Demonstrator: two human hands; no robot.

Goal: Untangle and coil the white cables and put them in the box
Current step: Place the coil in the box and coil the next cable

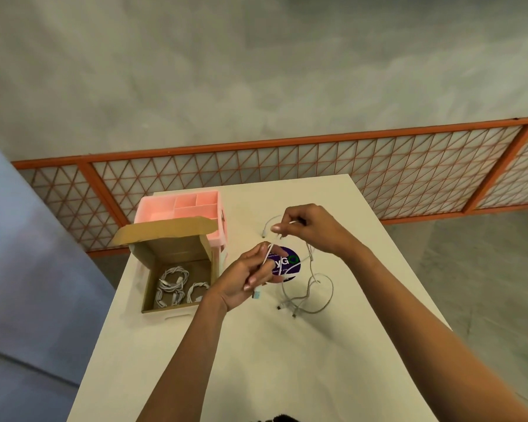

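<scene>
My left fingers (256, 261) were curled round the white cable (274, 240), my right fingers (287, 221) pinched it higher, over the tabletop (256, 360) by the cardboard box (177, 245).

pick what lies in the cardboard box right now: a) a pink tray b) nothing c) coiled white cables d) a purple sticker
C: coiled white cables lie on the floor of the open cardboard box, while the left hand and right hand hold a loose white cable above the table.

Loose white cables (308, 292) in tangled loops near the open cardboard box (171, 246), coiled cables (173, 283) inside.
</scene>
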